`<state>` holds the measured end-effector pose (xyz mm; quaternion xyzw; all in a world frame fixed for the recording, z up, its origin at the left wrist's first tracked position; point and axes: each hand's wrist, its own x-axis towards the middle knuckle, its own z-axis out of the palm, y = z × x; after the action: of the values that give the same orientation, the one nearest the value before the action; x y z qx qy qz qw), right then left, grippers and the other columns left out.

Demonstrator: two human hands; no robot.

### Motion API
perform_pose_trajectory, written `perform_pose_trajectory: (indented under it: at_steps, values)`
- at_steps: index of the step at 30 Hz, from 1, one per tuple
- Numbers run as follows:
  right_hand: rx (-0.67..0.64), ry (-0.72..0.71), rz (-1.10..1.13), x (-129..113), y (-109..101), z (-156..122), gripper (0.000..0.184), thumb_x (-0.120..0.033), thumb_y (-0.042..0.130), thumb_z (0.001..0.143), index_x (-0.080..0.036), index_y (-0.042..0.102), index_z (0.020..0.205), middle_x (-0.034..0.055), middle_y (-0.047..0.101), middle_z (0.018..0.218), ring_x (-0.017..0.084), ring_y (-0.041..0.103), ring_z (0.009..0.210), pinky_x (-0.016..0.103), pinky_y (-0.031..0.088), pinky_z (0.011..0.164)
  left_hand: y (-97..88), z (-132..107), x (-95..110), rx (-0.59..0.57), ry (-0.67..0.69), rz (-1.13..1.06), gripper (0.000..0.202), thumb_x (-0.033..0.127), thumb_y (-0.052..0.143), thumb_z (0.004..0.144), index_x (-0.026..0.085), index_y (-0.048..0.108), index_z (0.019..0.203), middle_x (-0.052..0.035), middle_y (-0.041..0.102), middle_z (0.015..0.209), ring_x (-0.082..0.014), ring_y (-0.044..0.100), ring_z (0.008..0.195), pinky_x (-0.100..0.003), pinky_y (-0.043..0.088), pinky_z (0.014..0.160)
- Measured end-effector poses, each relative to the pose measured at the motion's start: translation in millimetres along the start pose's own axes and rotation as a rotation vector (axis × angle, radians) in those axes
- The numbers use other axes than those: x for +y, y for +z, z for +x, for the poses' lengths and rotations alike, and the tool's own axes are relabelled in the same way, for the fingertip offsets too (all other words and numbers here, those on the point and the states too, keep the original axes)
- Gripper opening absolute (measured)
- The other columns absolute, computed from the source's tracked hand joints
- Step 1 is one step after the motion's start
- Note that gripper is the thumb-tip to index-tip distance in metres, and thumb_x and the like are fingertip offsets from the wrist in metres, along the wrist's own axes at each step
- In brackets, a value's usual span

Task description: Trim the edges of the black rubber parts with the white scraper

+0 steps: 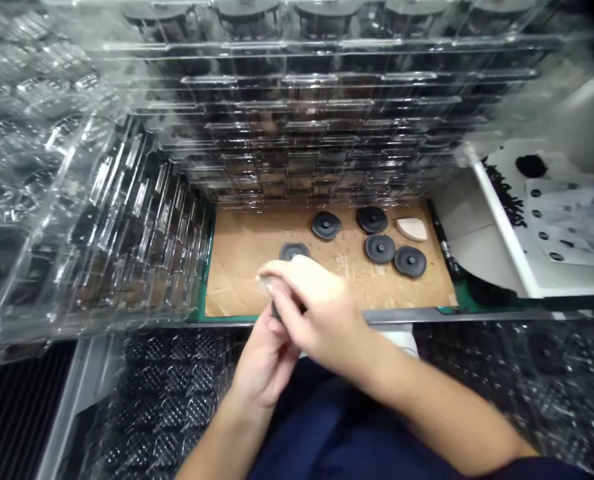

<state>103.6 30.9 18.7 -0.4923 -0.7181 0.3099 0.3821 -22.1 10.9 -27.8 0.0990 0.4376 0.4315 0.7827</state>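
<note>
Both hands meet at the front edge of a brown cardboard sheet (241, 267). My right hand (311, 307) lies over my left hand (264, 360), and together they close on a small dark part (275, 312) that is mostly hidden by the fingers. Several round black discs lie on the cardboard: one (293, 251) just beyond my fingers, another (325, 225) further back, and three more (379, 248) to the right. A pale wedge-shaped piece (413, 229) rests beside them.
Tall stacks of clear plastic trays (317, 127) wall in the back, and more lean on the left (67, 200). A white bin (537, 220) with small black parts stands at right. Filled dark trays (171, 393) sit below the bench edge.
</note>
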Motion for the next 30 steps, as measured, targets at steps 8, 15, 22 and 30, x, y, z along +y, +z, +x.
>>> perform_pose_trajectory:
  at_steps: [8,15,22,30]
  values:
    - [-0.093,0.054,0.098,1.6,-20.2,-11.2,0.019,-0.011,0.048,0.089,-0.014,0.065,0.098,0.0049,0.067,0.088,0.014,0.062,0.080,0.024,0.050,0.073,17.2,-1.2,5.8,-0.050,-0.024,0.109,0.044,0.028,0.080,0.062,0.020,0.068,0.104,-0.0038,0.072,0.094,-0.0216,0.066,0.093,-0.028,0.054,0.082]
    - [-0.168,0.048,0.245,-0.4,-34.3,-18.6,0.020,-0.010,0.048,0.089,-0.017,0.064,0.098,0.0032,0.066,0.086,0.012,0.061,0.076,0.023,0.052,0.073,24.3,-3.2,4.5,-0.030,-0.036,0.110,0.061,0.030,0.087,0.049,0.024,0.068,0.106,-0.0037,0.072,0.103,-0.0223,0.066,0.097,-0.024,0.054,0.082]
    - [0.103,-0.083,0.148,4.5,-38.9,-20.7,0.024,-0.012,0.043,0.091,-0.013,0.060,0.108,0.0077,0.066,0.087,0.016,0.060,0.077,0.029,0.052,0.073,42.3,-6.5,2.3,-0.032,-0.103,0.167,0.056,0.028,0.087,0.050,0.022,0.070,0.104,-0.0024,0.073,0.087,-0.0238,0.067,0.096,-0.028,0.053,0.087]
    - [-0.023,0.053,-0.112,2.9,-74.3,-40.5,0.023,-0.011,0.045,0.089,-0.014,0.065,0.099,0.0057,0.066,0.077,0.016,0.056,0.068,0.029,0.046,0.062,44.3,-7.7,0.6,-0.044,-0.127,0.154,0.067,0.034,0.089,0.045,0.021,0.068,0.107,-0.0062,0.072,0.106,-0.0265,0.065,0.102,-0.030,0.052,0.090]
